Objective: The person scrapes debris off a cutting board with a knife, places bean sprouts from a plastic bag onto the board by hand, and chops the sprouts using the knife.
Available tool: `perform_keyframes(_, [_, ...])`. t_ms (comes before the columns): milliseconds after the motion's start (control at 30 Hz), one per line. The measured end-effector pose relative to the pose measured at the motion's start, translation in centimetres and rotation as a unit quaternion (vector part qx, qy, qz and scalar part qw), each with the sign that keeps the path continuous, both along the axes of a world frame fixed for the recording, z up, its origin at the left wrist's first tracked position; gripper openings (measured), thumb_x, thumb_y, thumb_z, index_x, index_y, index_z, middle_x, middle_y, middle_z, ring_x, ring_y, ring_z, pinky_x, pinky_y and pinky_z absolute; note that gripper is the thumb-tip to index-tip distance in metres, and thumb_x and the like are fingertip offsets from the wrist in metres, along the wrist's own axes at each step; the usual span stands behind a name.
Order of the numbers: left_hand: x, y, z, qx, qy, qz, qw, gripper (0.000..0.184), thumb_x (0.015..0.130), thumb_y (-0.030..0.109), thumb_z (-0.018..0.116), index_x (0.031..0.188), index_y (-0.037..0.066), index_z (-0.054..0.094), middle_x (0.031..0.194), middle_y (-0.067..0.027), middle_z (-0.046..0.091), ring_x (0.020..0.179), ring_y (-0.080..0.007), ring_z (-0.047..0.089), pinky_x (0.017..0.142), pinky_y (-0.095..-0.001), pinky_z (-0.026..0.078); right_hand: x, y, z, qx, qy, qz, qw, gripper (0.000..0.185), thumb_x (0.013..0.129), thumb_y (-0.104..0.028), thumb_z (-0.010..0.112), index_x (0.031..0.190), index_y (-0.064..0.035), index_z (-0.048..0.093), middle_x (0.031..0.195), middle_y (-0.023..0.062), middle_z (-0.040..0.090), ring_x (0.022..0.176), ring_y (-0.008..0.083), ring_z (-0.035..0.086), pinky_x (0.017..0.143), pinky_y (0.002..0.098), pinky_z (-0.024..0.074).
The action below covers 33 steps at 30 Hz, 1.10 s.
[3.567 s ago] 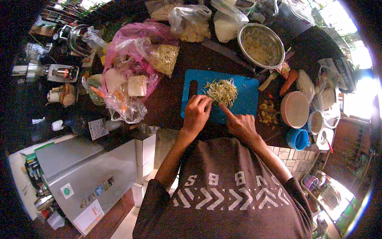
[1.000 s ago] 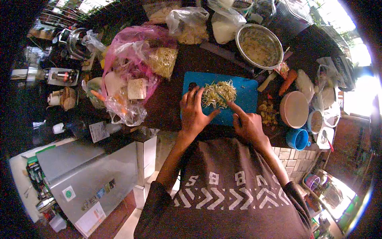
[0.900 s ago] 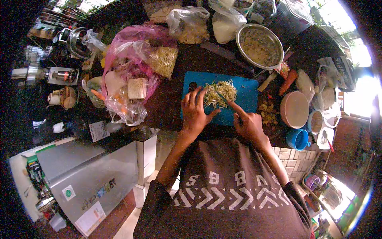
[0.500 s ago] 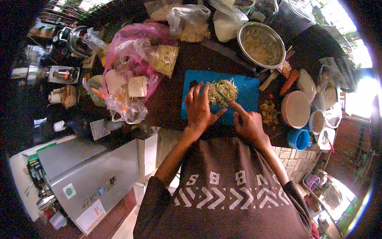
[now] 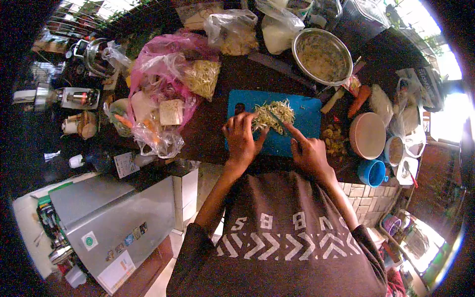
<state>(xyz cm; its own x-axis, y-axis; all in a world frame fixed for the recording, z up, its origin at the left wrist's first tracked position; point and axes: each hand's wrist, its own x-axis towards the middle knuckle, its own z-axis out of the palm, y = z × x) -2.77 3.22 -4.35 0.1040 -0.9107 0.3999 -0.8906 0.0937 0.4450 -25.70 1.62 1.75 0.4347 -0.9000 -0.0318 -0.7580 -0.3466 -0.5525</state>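
Observation:
A pile of bean sprouts (image 5: 280, 110) lies on the blue cutting board (image 5: 308, 119). My right hand (image 5: 309, 151) is closed around a knife (image 5: 275, 118), its index finger stretched along the back and the blade angled up-left into the sprouts. The handle is hidden in the palm. At the pile's left edge is my left hand (image 5: 242, 138), its fingers bent and its thumb apart, touching the sprouts; whether it pinches any of them is too small to tell.
Left of the board are a pink plastic bag (image 5: 153, 54), a bagged batch of sprouts (image 5: 204, 79) and a pale block (image 5: 171, 112). A metal bowl (image 5: 322, 57) stands behind; a pink bowl (image 5: 367, 135), a blue cup (image 5: 372, 173) and a carrot (image 5: 359, 101) are at right.
My left hand has drawn its fingers in, from spread over the board's left part to bent at the pile. My right hand keeps the knife in about the same place.

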Motion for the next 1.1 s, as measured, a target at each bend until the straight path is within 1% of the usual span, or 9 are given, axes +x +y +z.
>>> perform_keyframes(167, [0.6,-0.1,-0.8,0.024,0.009,-0.02,0.999,0.048,0.097,0.053,0.067,0.125,0.014,0.065,0.124,-0.0073,0.064,0.116,-0.0322,0.056,0.097,-0.0511,0.041,-0.1,0.0,-0.5,0.003,0.028,0.011,1.0,0.058,0.095,-0.014,0.066,0.151,-0.0277,0.057,0.063,0.0195,0.065,0.056,0.0397,0.067,0.056,0.0541,0.0538])
perform_keyframes(367, [0.4,-0.1,0.6,-0.045,0.021,-0.022,0.999,0.045,0.097,0.049,0.069,0.125,0.013,0.066,0.122,-0.0062,0.066,0.116,-0.0317,0.057,0.097,-0.0502,0.042,-0.2,0.2,-0.5,0.007,0.023,0.012,1.0,0.059,0.096,-0.015,0.066,0.152,-0.029,0.056,0.063,0.0197,0.065,0.057,0.0406,0.067,0.056,0.0542,0.0541])
perform_keyframes(433, [0.6,0.0,0.0,-0.006,-0.011,-0.049,0.999,0.043,0.097,0.046,0.071,0.123,0.012,0.068,0.123,-0.0057,0.066,0.115,-0.0316,0.058,0.097,-0.0484,0.043,-0.1,0.2,-0.5,0.003,0.027,0.016,1.0,0.059,0.096,-0.015,0.066,0.152,-0.0292,0.056,0.063,0.0195,0.065,0.057,0.0405,0.067,0.057,0.054,0.0543])
perform_keyframes(533, [0.8,-0.1,-0.5,0.012,0.003,-0.065,0.998,0.04,0.097,0.043,0.072,0.122,0.012,0.069,0.125,-0.0054,0.066,0.114,-0.0314,0.059,0.098,-0.0463,0.044,-0.2,0.2,-0.7,-0.001,0.033,0.021,0.999,0.058,0.096,-0.016,0.066,0.152,-0.0295,0.056,0.063,0.0193,0.065,0.057,0.0404,0.067,0.057,0.0536,0.0547])
perform_keyframes(767, [0.5,-0.1,0.0,-0.032,0.055,-0.066,0.996,0.041,0.097,0.04,0.072,0.126,0.012,0.068,0.131,-0.0097,0.063,0.118,-0.0316,0.06,0.105,-0.0474,0.043,-0.2,0.2,-0.3,0.001,0.021,0.022,1.0,0.055,0.097,-0.017,0.065,0.151,-0.0282,0.057,0.063,0.0201,0.065,0.058,0.0406,0.067,0.058,0.0535,0.0549])
perform_keyframes(833, [0.7,0.0,-0.3,-0.004,0.084,-0.114,0.99,0.041,0.096,0.036,0.073,0.128,0.012,0.067,0.135,-0.0117,0.061,0.123,-0.0328,0.059,0.108,-0.049,0.043,-0.2,0.3,-0.6,0.002,0.023,0.022,0.999,0.055,0.097,-0.017,0.065,0.15,-0.0275,0.058,0.064,0.0204,0.066,0.058,0.0407,0.067,0.058,0.0535,0.0545])
perform_keyframes(967, [1.5,0.1,0.2,-0.005,0.075,-0.142,0.987,0.042,0.093,0.031,0.075,0.13,0.013,0.066,0.136,-0.0106,0.061,0.124,-0.0337,0.058,0.109,-0.051,0.042,-0.1,0.4,-0.3,0.018,0.027,0.02,0.999,0.054,0.097,-0.016,0.065,0.15,-0.0264,0.059,0.064,0.0211,0.066,0.058,0.0411,0.067,0.057,0.0537,0.0538])
perform_keyframes(1033, [1.8,0.0,1.1,-0.01,0.045,-0.157,0.986,0.038,0.091,0.02,0.074,0.128,0.013,0.068,0.134,-0.0097,0.063,0.123,-0.0336,0.06,0.109,-0.0507,0.044,0.0,0.4,0.0,0.017,0.026,0.021,0.999,0.054,0.097,-0.017,0.065,0.15,-0.0263,0.059,0.064,0.0211,0.066,0.058,0.0411,0.067,0.058,0.0537,0.054])
perform_keyframes(1100, [2.2,-0.3,0.7,0.0,0.044,-0.174,0.984,0.037,0.091,0.016,0.073,0.127,0.012,0.069,0.132,-0.0092,0.064,0.121,-0.0334,0.061,0.107,-0.0493,0.045,0.1,0.3,0.0,0.015,0.025,0.022,0.999,0.053,0.097,-0.017,0.065,0.149,-0.0262,0.059,0.064,0.0211,0.066,0.058,0.0412,0.067,0.058,0.0538,0.0541])
